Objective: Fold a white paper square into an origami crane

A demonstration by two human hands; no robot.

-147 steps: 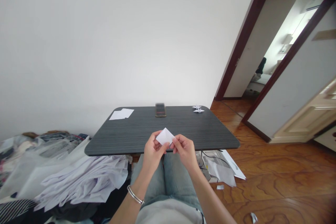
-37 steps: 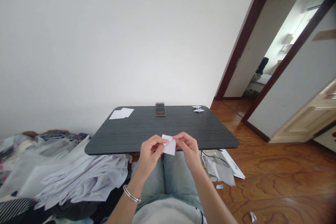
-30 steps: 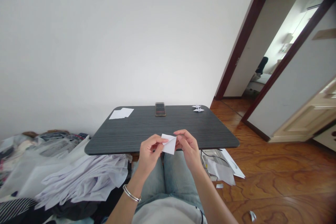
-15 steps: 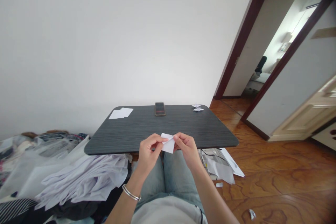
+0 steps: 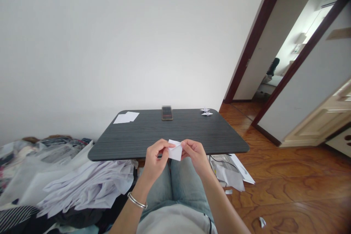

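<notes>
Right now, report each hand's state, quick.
Left hand: closed, pinching the left side of the folded white paper.
Right hand: closed, pinching the same paper's right side.

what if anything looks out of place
A small pale scrap lies alone on the wooden floor at lower right, away from the table; it looks dropped, though its material is unclear. The folded paper looks undamaged.

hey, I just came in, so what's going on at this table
A person is holding a small folded white paper over the near edge of the dark table. The left hand pinches one side, the right hand the other. Farther back on the table lie white sheets at left and two folded paper figures at right, with what looks like a phone between.
</notes>
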